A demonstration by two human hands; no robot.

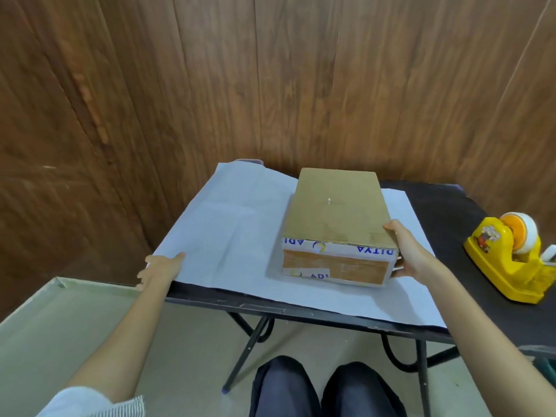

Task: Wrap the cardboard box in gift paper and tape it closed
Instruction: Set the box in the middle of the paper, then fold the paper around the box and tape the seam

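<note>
Knees [325,389] in dark trousers sit lowest in the head view, below the near edge of a black folding table [451,203]. To the lower left, a white sleeve [90,404] ends at a bare forearm. The left hand [159,270] is at the near left corner of the gift paper [228,230]. Its thumb lies flat on top of the sheet and its fingers curl over the paper's left edge, so the hand grips that corner. The gift paper is spread flat, pale side up, and covers most of the tabletop. Its near edge runs along the table's near edge. The cardboard box [334,212] rests on the paper, right of the sheet's centre. Its plain brown top faces up, and a taped end with blue printed lettering faces the person. The right hand [415,254] holds the box at its near right corner, with the thumb on the top edge and the fingers wrapped against the right side near the base. A yellow tape dispenser [508,266] with a loaded roll stands on bare tabletop to the right, off the paper and apart from the box. Brown wood panelling [270,85] forms the wall behind the table.
</note>
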